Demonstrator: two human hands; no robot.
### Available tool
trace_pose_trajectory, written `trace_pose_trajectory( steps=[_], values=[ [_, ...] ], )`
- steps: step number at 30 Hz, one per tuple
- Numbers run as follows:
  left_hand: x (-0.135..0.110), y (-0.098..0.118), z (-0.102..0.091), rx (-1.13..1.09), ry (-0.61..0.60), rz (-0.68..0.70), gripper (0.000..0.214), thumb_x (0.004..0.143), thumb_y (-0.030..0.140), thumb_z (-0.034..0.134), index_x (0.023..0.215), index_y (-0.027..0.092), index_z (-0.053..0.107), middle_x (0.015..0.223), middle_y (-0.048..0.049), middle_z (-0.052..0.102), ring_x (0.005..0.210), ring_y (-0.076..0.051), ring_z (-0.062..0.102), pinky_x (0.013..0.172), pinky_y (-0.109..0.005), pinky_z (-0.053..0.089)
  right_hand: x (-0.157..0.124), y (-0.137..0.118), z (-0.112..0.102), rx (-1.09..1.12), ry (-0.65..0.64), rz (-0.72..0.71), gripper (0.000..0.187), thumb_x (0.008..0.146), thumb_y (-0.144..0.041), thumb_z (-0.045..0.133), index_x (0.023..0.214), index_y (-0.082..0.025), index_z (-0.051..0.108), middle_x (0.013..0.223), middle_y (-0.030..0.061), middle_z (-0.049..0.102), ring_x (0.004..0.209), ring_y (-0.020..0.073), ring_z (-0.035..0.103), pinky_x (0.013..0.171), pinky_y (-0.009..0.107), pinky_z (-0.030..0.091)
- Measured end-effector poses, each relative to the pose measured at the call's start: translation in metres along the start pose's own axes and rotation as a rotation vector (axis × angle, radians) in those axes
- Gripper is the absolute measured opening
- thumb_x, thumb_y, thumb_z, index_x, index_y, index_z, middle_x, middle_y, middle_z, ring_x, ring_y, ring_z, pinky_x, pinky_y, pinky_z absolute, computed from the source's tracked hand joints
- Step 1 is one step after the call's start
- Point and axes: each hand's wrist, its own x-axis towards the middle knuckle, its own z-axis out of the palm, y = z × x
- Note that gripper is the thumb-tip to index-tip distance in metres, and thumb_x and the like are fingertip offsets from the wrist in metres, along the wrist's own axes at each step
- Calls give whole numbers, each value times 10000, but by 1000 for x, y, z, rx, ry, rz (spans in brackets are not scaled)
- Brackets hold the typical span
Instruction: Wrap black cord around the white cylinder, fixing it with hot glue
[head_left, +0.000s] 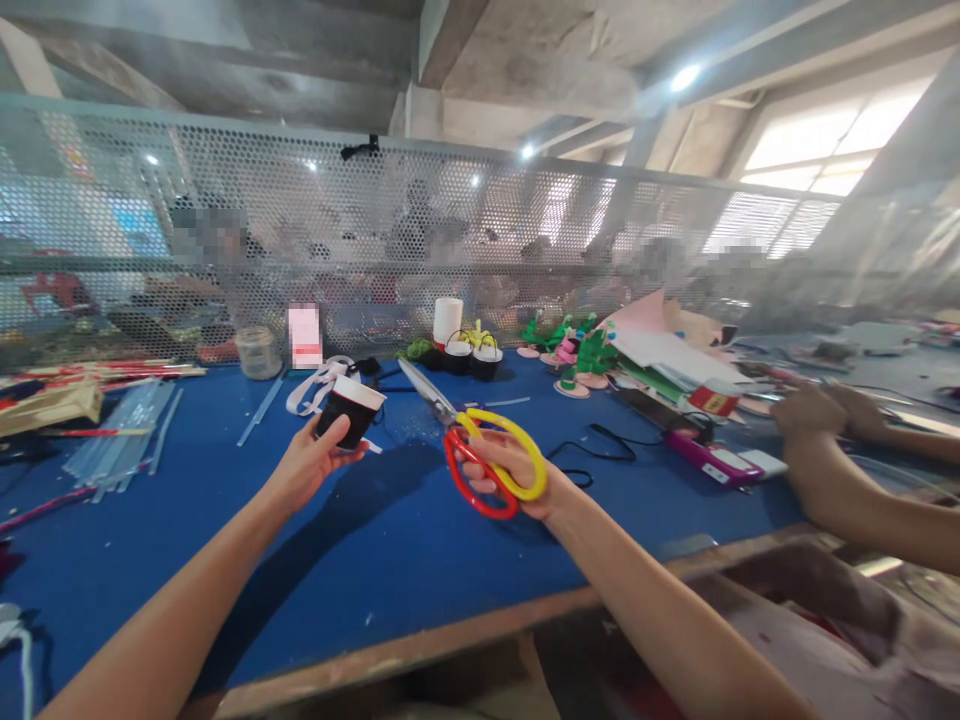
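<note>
Right hand, above the middle of the desk, is closed around the handles of the scissors; the blades appear together and point toward the far edge. The left hand grasps the black cup between thumb and fingers, tilted over the desk, left of the blades and apart from them. Assessment: sound handling calls for a light pinch to spare the cup's wall, left fingertips clear of the points, and blades opened only when steady. Clear strips lie toward the left edge. Ribbon lies behind the cup; two pots stand near the far edge, before a mesh screen.
</note>
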Motion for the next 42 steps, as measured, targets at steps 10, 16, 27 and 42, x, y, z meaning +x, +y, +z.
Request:
trace_pose_trajectory(
  steps=[10, 16, 27, 42],
  values=[
    [1, -2, -2, 6, 3, -28, 351, 617, 315, 656, 899, 145, 537, 836, -60, 613, 657, -168, 620, 626, -298, 501, 32, -16, 23, -253, -84, -277, 491, 658, -335, 588, 1087, -211, 384, 602, -48, 498, 526, 98, 525, 477, 232, 447],
    [1, -1, -2, 82, 40, -57, 383, 598, 253, 676, 934, 161, 517, 866, -53, 592, 647, -153, 618, 591, -258, 504, 50, 9, 7, -699, 56, -364, 527, 563, -367, 650, 993, -211, 388, 690, -43, 435, 658, 105, 480, 603, 251, 431],
    [1, -4, -2, 139, 57, -38, 415, 585, 272, 677, 934, 141, 496, 786, -28, 576, 589, -118, 591, 524, -226, 487, 43, 24, 7, -1384, 234, -576, 527, 553, -482, 638, 934, -166, 455, 833, 52, 493, 772, 176, 465, 698, 310, 394],
    [4, -12, -5, 351, 78, 8, 457, 577, 305, 669, 937, 121, 458, 765, -39, 571, 593, -124, 578, 525, -249, 489, 44, 25, 11, -1519, 318, -457, 406, 639, -517, 557, 880, -193, 512, 702, 21, 534, 661, 153, 504, 601, 247, 366]
  ],
)
